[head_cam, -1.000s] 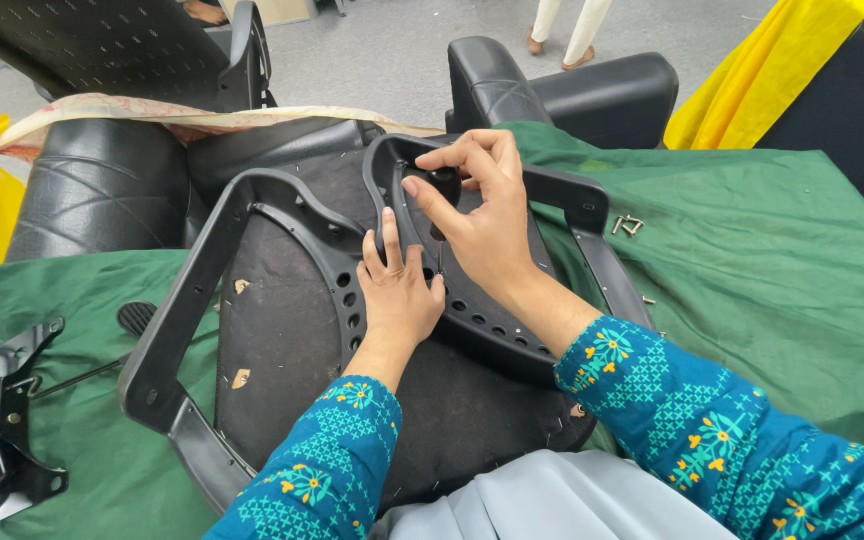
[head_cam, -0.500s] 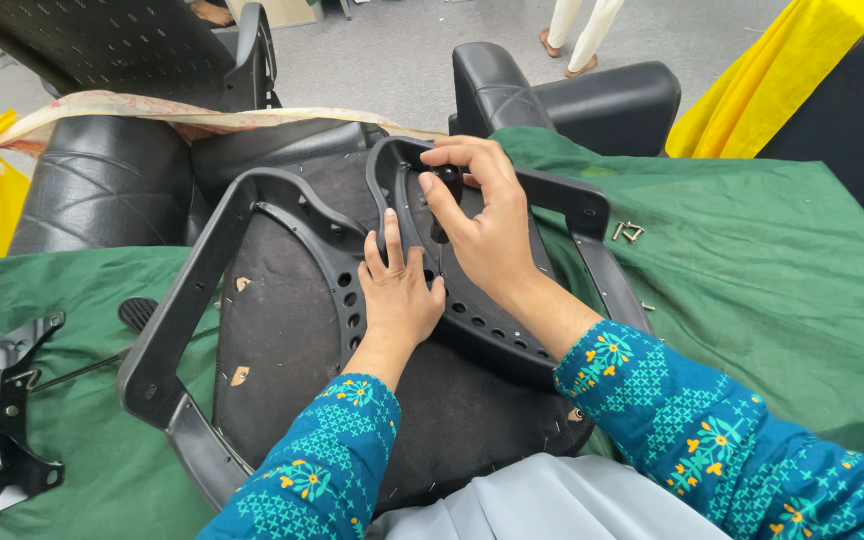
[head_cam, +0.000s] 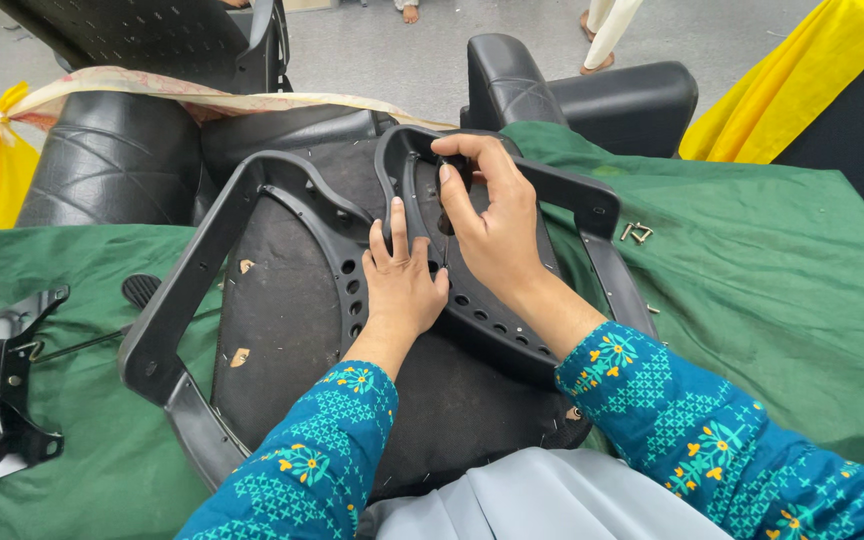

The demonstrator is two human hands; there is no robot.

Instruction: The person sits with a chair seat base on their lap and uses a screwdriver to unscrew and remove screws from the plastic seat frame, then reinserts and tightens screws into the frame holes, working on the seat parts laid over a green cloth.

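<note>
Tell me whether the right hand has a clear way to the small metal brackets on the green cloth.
Probably yes: the right hand is near the metal brackets, with only the black armrest frame to cross.

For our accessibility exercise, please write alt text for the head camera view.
A left hand presses flat on a perforated black plastic chair frame while the right hand pinches its upper rim. The frame lies on an upturned black seat over a green cloth; small metal screws lie nearby.

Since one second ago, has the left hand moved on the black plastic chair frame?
No. The left hand lies flat on the same spot of the black plastic frame, beside its row of holes; only the camera view shifted slightly.
</note>
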